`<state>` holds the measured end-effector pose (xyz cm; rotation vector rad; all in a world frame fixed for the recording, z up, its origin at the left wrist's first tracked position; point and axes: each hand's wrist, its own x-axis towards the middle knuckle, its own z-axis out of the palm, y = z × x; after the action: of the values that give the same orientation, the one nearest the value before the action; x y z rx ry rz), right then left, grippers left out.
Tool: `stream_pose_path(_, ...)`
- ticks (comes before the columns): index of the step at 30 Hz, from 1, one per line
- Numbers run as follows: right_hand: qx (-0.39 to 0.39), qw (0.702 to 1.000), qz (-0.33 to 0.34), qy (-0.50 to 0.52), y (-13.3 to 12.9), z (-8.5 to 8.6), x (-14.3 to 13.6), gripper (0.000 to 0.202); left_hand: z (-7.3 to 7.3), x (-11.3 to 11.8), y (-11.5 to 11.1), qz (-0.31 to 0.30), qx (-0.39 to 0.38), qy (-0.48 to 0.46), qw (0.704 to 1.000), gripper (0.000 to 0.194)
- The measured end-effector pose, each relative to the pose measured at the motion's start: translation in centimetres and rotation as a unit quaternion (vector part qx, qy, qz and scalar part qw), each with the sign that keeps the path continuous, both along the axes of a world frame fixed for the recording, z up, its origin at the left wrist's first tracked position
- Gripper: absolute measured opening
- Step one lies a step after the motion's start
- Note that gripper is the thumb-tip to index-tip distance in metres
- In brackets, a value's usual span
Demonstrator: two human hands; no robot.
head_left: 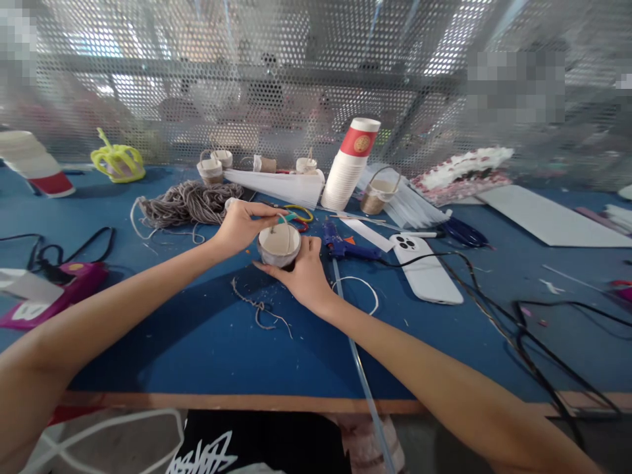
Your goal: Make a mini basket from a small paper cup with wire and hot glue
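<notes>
A small paper cup (pixel 280 245) with a cord-wrapped side and a thin arched handle stands upright over the table, its open top facing me. My right hand (pixel 307 273) is wrapped round the cup's right side and front. At the handle, my left hand (pixel 243 229) has thumb and fingertips pinched together on its upper left part. Behind the cup lie scissors (pixel 302 214) with a yellow handle, partly hidden. A blue glue gun (pixel 345 247) rests just right of my right hand. Loose bits of twine (pixel 259 306) lie in front of the cup.
Grey yarn (pixel 190 203) is heaped at left, near a yellow-green woven basket (pixel 118 163). A tall stack of paper cups (pixel 345 171) leans at the back beside a finished-looking handled cup (pixel 379 196). A white phone (pixel 425 270) and black cables lie right. A clear glue stick (pixel 363 375) overhangs the front edge.
</notes>
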<state>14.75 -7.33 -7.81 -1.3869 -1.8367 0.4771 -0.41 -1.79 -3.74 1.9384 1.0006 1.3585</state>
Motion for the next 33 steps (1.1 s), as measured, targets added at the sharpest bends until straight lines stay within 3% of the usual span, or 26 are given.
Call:
stream_pose_path(13,-0.06,0.995,0.052,-0.057,-1.3,0.9,0.1,0.056,-0.9,-0.3,0.1,-0.018,-0.022,-0.032,0.999,0.02)
stream_pose_path(16,-0.064,0.994,0.049,-0.066,-1.5,1.0,0.2,0.05,-1.6,-0.6,-0.1,-0.08,-0.059,-0.058,0.993,0.033)
stream_pose_path(19,-0.035,0.997,0.038,-0.062,-1.4,0.7,0.2,0.049,-2.7,-0.8,-0.4,-0.205,-0.085,-0.098,0.97,0.051)
stream_pose_path(21,-0.018,0.997,0.035,-0.061,-1.3,0.4,0.3,0.048,-3.4,-0.9,-0.6,-0.255,-0.076,-0.11,0.958,0.058)
stream_pose_path(28,-0.03,0.996,0.047,-0.073,-1.4,0.4,0.2,0.052,-4.2,-0.9,-0.8,-0.277,0.007,-0.112,0.954,0.078)
stream_pose_path(33,-0.051,0.988,0.03,-0.143,-1.6,3.2,1.6,0.068,-4.3,-1.5,-0.9,-0.301,0.045,-0.055,0.951,0.092)
